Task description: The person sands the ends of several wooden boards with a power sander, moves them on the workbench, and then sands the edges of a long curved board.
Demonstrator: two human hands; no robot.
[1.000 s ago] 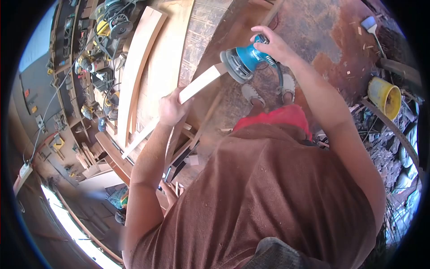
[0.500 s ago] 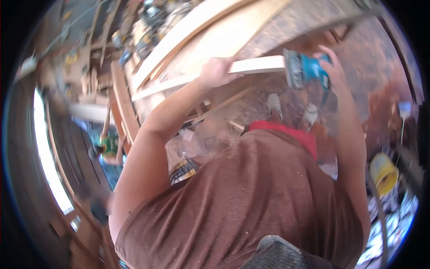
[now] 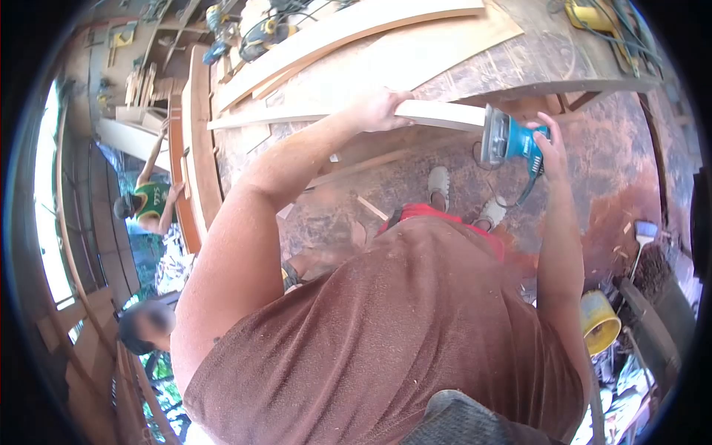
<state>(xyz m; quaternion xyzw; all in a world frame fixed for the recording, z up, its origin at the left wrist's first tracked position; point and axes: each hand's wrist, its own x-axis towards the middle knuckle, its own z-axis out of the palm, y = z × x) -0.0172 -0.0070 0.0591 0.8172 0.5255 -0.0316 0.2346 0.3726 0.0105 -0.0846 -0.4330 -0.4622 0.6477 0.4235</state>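
Observation:
My left hand (image 3: 378, 110) grips a long pale wooden strip (image 3: 297, 116) near its right end, holding it level in front of the workbench. My right hand (image 3: 550, 145) holds a blue orbital sander (image 3: 508, 138) whose pad presses flat against the end of the strip. The sander's dark cord (image 3: 519, 196) hangs down toward my feet. My brown shirt fills the lower half of the view.
A workbench (image 3: 534, 63) with long boards (image 3: 348, 33) and power tools (image 3: 259, 30) runs across the top. A yellow bucket (image 3: 597, 320) and a brush (image 3: 644, 231) lie on the floor at right. Two other people (image 3: 144, 204) are at the left.
The view has swung, so the strip and sander now sit lower and level. The sander stays against the strip's end. Two other people have come into view at left.

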